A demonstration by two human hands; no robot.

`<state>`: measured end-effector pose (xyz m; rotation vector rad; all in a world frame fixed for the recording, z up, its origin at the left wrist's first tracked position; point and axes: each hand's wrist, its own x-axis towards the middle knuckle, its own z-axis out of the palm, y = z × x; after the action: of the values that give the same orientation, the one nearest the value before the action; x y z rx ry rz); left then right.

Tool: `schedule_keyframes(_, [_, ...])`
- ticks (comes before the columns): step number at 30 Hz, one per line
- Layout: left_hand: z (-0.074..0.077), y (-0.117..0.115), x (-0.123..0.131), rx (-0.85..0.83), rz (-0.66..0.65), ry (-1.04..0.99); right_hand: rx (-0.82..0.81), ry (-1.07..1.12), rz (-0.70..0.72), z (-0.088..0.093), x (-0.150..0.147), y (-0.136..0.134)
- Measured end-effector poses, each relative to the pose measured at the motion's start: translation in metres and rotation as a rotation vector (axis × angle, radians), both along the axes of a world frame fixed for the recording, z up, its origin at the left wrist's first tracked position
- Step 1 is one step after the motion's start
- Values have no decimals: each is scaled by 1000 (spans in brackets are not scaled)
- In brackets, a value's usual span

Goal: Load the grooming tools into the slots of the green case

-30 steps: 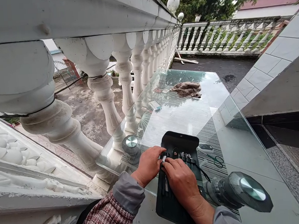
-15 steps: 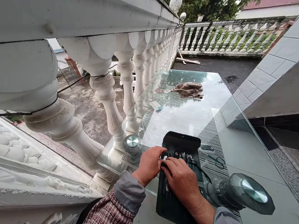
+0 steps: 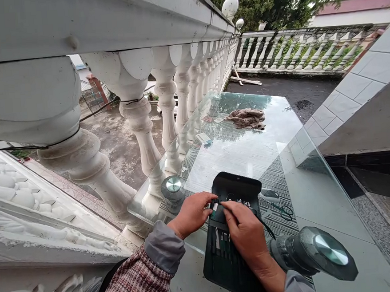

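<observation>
A black manicure case point(image 3: 220, 269) lies unfolded on the glass table point(image 3: 318, 190), its lid point(image 3: 233, 184) raised at the far end. Slim metal tools point(image 3: 221, 239) sit in slots along its middle, and several shiny ones are partly hidden behind my right hand. My left hand point(image 3: 192, 214) pinches the case's upper left edge beside a small piece with a white and green face point(image 3: 214, 211). Over the case, my right hand point(image 3: 246, 231) has its thumb and forefinger closed close to that piece. What lies between those fingertips is too small to make out.
Green-handled scissors point(image 3: 284, 211) and a grey and white object point(image 3: 270, 196) lie right of the case. Round metal-capped supports point(image 3: 331, 248) show beneath the glass. Farther back are a small box point(image 3: 204, 138) and a crumpled brown cloth point(image 3: 245, 118). White balusters point(image 3: 140, 127) line the left.
My right hand has shifted slightly right and back from my left fingers, uncovering the white and green piece and the slotted tools. My left hand stays at the case's edge.
</observation>
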<state>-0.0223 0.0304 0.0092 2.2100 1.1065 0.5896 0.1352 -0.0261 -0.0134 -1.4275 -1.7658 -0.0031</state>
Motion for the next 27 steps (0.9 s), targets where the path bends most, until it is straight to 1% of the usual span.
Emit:
schedule_keyframes(3, [3, 3, -7, -8, -121, -10, -35, 80, -71, 1, 15, 2])
schedule_keyframes(5, [2, 5, -8, 23, -156, 2, -97, 103, -93, 0, 21, 2])
schedule_keyframes(8, [0, 6, -6, 44, -140, 15, -174, 113, -86, -4, 23, 2])
schedule_keyframes(10, [-2, 6, -4, 47, -126, 8, -185, 111, -86, -6, 22, 1])
schedule_keyframes(15, [-4, 4, -1, 88, -104, -11, -174, 92, -91, -9, 19, 1])
schedule_keyframes(20, [-2, 1, 2, 105, -86, -10, -161, 76, -93, -10, 18, 2])
schedule_keyframes(23, [0, 0, 3, 91, -62, -22, -150, 69, -95, -10, 18, 2])
schedule_keyframes(27, [1, 0, 4, 31, -31, -56, -151, 60, -94, -11, 17, 2])
